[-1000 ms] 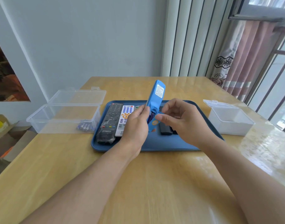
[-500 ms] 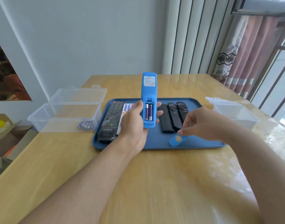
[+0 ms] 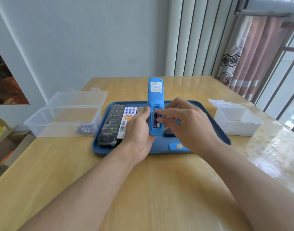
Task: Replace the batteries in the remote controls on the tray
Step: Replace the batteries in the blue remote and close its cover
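My left hand (image 3: pixel 139 130) grips a blue remote (image 3: pixel 155 90) upright over the blue tray (image 3: pixel 159 146), back side toward me. Its battery compartment is uncovered, with two batteries (image 3: pixel 154 120) inside. My right hand (image 3: pixel 189 124) reaches in from the right, index finger and thumb pinching one battery. The blue compartment cover (image 3: pixel 177 146) lies on the tray's near edge. A black remote (image 3: pixel 112 124) and a white remote (image 3: pixel 128 117) lie at the tray's left. Other dark remotes are mostly hidden behind my right hand.
A clear lidded box (image 3: pixel 63 120) stands open left of the tray, with several batteries (image 3: pixel 86 129) in its near right corner. A small white box (image 3: pixel 236 120) stands open on the right. The wooden table (image 3: pixel 143 189) stretches toward me. Cardboard boxes sit on the floor at left.
My right hand set the blue cover down on the tray, then came back up to the uncovered compartment. The left hand turned the remote's back toward me and still holds it.
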The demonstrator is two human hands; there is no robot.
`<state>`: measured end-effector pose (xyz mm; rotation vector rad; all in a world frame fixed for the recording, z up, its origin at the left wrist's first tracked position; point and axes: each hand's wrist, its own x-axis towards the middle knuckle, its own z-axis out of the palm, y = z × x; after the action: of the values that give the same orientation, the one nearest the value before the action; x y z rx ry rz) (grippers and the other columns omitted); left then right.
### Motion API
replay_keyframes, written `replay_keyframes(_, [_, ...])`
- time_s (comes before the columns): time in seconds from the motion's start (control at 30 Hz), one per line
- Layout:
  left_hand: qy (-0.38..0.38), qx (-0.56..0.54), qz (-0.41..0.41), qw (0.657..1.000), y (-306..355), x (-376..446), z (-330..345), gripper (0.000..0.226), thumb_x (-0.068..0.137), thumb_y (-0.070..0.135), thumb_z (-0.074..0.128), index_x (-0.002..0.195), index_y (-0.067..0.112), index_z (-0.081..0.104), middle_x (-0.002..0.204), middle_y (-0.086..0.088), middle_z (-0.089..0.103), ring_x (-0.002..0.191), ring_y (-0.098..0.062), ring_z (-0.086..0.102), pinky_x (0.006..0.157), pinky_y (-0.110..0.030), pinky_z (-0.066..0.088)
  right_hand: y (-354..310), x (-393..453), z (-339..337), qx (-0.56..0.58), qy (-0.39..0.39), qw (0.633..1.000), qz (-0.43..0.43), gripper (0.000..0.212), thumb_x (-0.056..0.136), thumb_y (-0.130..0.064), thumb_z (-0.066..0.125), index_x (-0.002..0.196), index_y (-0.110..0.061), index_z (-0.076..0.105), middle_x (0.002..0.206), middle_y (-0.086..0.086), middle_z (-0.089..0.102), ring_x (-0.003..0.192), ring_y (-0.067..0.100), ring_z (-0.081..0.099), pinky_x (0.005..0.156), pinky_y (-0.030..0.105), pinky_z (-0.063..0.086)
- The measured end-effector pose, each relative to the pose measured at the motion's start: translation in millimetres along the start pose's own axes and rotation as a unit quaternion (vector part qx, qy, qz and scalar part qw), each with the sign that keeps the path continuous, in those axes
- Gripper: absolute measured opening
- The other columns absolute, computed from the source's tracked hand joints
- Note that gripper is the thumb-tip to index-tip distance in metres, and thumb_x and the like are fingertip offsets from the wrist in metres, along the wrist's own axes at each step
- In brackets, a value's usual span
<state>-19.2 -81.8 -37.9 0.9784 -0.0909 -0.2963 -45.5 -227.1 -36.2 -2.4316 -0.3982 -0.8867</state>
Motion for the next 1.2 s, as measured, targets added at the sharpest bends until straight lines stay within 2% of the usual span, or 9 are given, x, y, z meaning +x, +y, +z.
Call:
replay_keyframes(0.1, [0.000, -0.004, 0.006, 1.000, 0.1, -0.2, 1.1, 0.038, 0.111, 0.022, 0.034, 0.131, 0.004, 0.061, 0.105, -0.010, 0.073, 0.084, -0.018, 0.070, 0.074, -0.031, 0.060, 0.6, -0.5, 1.2, -0.033, 0.003, 0.999, -0.014, 0.021, 0.093, -0.029, 0.070, 0.112, -0.036, 0.076, 0.095, -0.014, 0.059, 0.072, 0.009, 0.057, 0.054, 0.038, 0.051])
replay_keyframes(0.27, [-0.008, 0.005, 0.009, 1.000, 0.5, -2.9, 3.1, 0.035, 0.111, 0.021, 0.034, 0.126, 0.006, 0.062, 0.091, -0.004, 0.077, 0.074, -0.012, 0.073, 0.063, -0.026, 0.058, -0.2, -1.6, 3.2, -0.072, -0.006, 0.997, -0.031, 0.024, 0.096, -0.028, 0.066, 0.117, -0.038, 0.073, 0.096, -0.012, 0.060, 0.074, 0.010, 0.056, 0.047, 0.033, 0.045])
replay_keyframes(0.43, [-0.003, 0.018, 0.006, 1.000, -0.6, -2.8, 3.7, 0.035, 0.111, 0.020, 0.034, 0.128, 0.008, 0.062, 0.110, -0.010, 0.073, 0.084, -0.015, 0.072, 0.069, -0.029, 0.060, -1.3, -0.1, 3.2, -0.049, -0.004, 0.999, -0.018, 0.022, 0.094, -0.027, 0.069, 0.114, -0.034, 0.075, 0.099, -0.011, 0.059, 0.081, 0.008, 0.056, 0.056, 0.039, 0.052])
replay_keyframes(0.57, [-0.022, 0.028, 0.008, 0.999, -2.3, -3.6, 5.5, 0.035, 0.111, 0.020, 0.035, 0.133, 0.010, 0.060, 0.127, -0.013, 0.070, 0.097, -0.016, 0.070, 0.079, -0.031, 0.061, -0.4, 0.5, 2.5, -0.035, 0.057, 0.997, -0.041, 0.016, 0.094, -0.020, 0.067, 0.102, -0.025, 0.079, 0.094, -0.003, 0.064, 0.079, 0.020, 0.063, 0.055, 0.042, 0.054])
replay_keyframes(0.7, [-0.030, 0.031, 0.022, 0.999, -0.2, -3.7, 4.5, 0.034, 0.111, 0.019, 0.037, 0.132, 0.007, 0.060, 0.120, -0.014, 0.071, 0.092, -0.015, 0.069, 0.068, -0.024, 0.057, -9.3, -1.2, 7.0, -0.078, 0.078, 0.993, -0.044, 0.016, 0.093, -0.018, 0.066, 0.099, -0.025, 0.080, 0.094, -0.003, 0.065, 0.077, 0.020, 0.063, 0.050, 0.039, 0.052])
replay_keyframes(0.8, [-0.040, 0.043, 0.025, 0.998, 0.8, -3.8, 3.7, 0.033, 0.111, 0.018, 0.037, 0.132, 0.007, 0.060, 0.111, -0.012, 0.071, 0.085, -0.013, 0.069, 0.067, -0.024, 0.057, -6.7, 1.4, 6.8, -0.035, 0.074, 0.996, -0.024, 0.017, 0.093, -0.016, 0.064, 0.099, -0.022, 0.079, 0.096, -0.003, 0.066, 0.077, 0.020, 0.065, 0.058, 0.040, 0.055])
replay_keyframes(0.87, [-0.048, 0.058, 0.029, 0.997, 0.9, -2.7, 2.2, 0.032, 0.111, 0.018, 0.037, 0.129, 0.008, 0.062, 0.101, -0.005, 0.071, 0.080, -0.012, 0.069, 0.070, -0.026, 0.058, -6.6, 2.8, 4.8, -0.005, 0.072, 0.997, -0.003, 0.017, 0.094, -0.010, 0.065, 0.097, -0.018, 0.079, 0.094, -0.002, 0.067, 0.070, 0.015, 0.065, 0.062, 0.033, 0.055])
replay_keyframes(1.0, [-0.059, 0.087, 0.023, 0.994, -0.6, -2.6, 1.9, 0.030, 0.111, 0.018, 0.038, 0.124, 0.012, 0.065, 0.095, -0.004, 0.072, 0.076, -0.011, 0.070, 0.077, -0.030, 0.060, -13.3, 4.1, -1.8, 0.084, 0.036, 0.993, 0.069, 0.015, 0.094, -0.003, 0.065, 0.094, -0.010, 0.078, 0.091, 0.003, 0.065, 0.070, -0.003, 0.062, 0.059, 0.001, 0.041])
replay_keyframes(1.2, [-0.064, 0.092, 0.021, 0.994, -5.5, -2.3, 2.5, 0.029, 0.110, 0.018, 0.039, 0.122, 0.013, 0.065, 0.096, -0.003, 0.072, 0.080, -0.015, 0.070, 0.086, -0.036, 0.059, -13.6, 6.7, -5.5, 0.119, -0.013, 0.984, 0.129, 0.018, 0.098, -0.008, 0.060, 0.087, -0.020, 0.066, 0.091, 0.001, 0.062, 0.074, 0.005, 0.061, 0.060, 0.005, 0.043])
